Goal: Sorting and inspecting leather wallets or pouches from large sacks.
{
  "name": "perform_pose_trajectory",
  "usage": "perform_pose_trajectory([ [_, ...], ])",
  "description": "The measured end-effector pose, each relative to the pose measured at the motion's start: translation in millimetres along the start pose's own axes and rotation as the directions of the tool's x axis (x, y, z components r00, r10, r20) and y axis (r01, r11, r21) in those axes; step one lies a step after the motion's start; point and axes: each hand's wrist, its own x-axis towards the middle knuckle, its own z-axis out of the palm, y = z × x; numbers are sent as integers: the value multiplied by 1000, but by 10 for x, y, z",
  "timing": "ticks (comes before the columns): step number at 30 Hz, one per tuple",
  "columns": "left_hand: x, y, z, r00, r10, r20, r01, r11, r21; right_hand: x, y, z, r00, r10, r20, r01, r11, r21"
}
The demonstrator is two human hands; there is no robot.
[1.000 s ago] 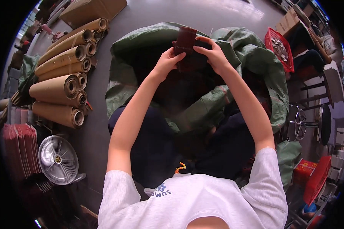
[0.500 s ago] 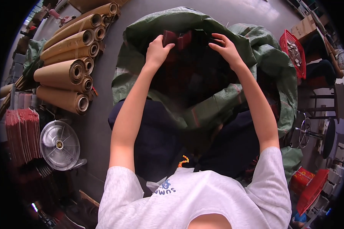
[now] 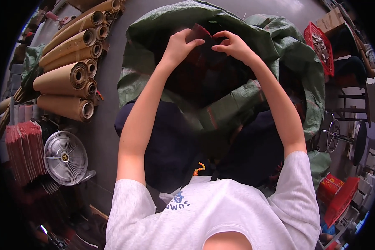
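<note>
My left hand [image 3: 181,48] is closed on a dark red, flat piece [image 3: 198,33] with a rough, reddish edge. It is held up over the mouth of a large green woven sack [image 3: 133,37]. My right hand [image 3: 236,48] is curled close to the right side of that piece, index finger and thumb bent toward it. Whatever sits between those fingertips is too dark to make out. Inside, the sack is deep in shadow, with faint dark reddish shapes. Its rolled front rim lies across between my knees.
Brown paper rolls [image 3: 56,79] are stacked at the left. Below them stand a metal fan [image 3: 65,158] and a pile of red-edged sheets [image 3: 25,146]. A red basket [image 3: 327,56] of small pieces is at the far right, above a round-seated stool [image 3: 356,146]. Another red basket [image 3: 341,200] is lower right.
Both hands have moved, the right one leftward to the red piece, its fingers curling in. Two red pieces showed by my left hand before; now one is distinct, raised and tilted.
</note>
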Motion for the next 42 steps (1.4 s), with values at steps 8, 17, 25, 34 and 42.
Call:
perform_pose_trajectory([
  [8,21,-50,-163,998,-62,22,58,987,149,54,151,-110,915,-331,-232,248,913,-324],
  [17,-26,134,-25,944,-35,328,93,982,-162,4,-85,34,987,-134,-85,144,983,114],
  [25,-22,-338,-430,976,-161,-145,126,966,-226,-61,201,-818,767,57,-639,311,838,449],
  [34,74,-423,-283,992,-117,-49,119,991,54,-45,52,-456,967,-180,-181,123,950,-285],
  [42,-184,172,-83,968,-178,179,132,962,239,-1304,1992,-2634,643,58,-764,-186,979,-81],
])
